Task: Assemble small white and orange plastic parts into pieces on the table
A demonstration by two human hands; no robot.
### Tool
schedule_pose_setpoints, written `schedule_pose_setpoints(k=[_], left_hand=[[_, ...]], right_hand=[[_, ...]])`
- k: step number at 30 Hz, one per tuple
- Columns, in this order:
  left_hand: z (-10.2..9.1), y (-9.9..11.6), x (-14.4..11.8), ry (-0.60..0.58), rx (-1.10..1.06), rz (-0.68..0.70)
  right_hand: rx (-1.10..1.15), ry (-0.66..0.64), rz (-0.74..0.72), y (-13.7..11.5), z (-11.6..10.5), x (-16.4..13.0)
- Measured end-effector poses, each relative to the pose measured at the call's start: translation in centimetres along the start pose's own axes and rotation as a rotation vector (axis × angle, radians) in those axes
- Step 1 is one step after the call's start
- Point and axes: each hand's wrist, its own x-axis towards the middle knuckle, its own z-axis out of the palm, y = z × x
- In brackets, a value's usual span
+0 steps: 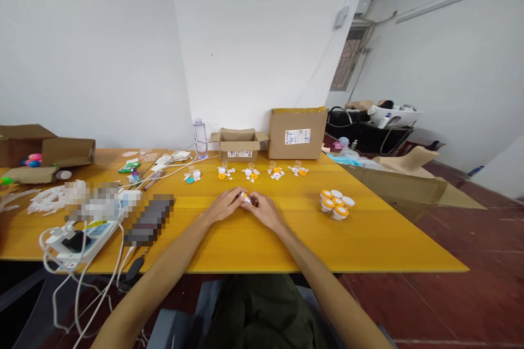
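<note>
Both hands meet over the middle of the table, fingers closed around a small white-and-orange plastic piece (245, 198). My left hand (224, 205) grips it from the left, my right hand (264, 210) from the right; the fingers cover much of it, so its exact kind is hidden. Beyond the hands lies a row of small heaps of white and orange plastic parts (251, 173), several with a small clear cup behind. The leftmost heap includes a teal ring (190, 180). To the right stands a cluster of small clear jars with orange and white lids (335, 204).
An open cardboard box (239, 147), a larger closed carton (298, 136) and a clear bottle (200, 139) stand along the wall. Leftward lie a power strip (96, 232) with tangled cables, a dark phone-like slab (150, 220) and another open box (67, 151). The yellow table (385, 240) ends at right.
</note>
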Motion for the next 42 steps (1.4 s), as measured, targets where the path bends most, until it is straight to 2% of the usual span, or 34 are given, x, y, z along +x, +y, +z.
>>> schedule_pose_setpoints(k=[16, 23, 27, 35, 42], left_hand=[[0.5, -0.7, 0.6, 0.003, -0.058, -0.065], [0.5, -0.8, 0.9, 0.085, -0.142, -0.11], [0.4, -0.7, 0.9, 0.075, -0.166, -0.135], [0.5, -0.8, 1.0, 0.064, -0.247, -0.136], [0.4, -1.0, 1.1, 0.109, -0.351, -0.115]], right_hand=[[0.098, -0.011, -0.017, 0.3, 0.4, -0.1], [0.229, -0.004, -0.019, 0.1, 0.6, -0.1], [0.259, -0.02, -0.024, -0.1, 0.4, -0.1], [0.362, 0.006, 0.005, -0.2, 0.5, 0.0], [0.323, -0.022, 0.004, 0.1, 0.5, 0.0]])
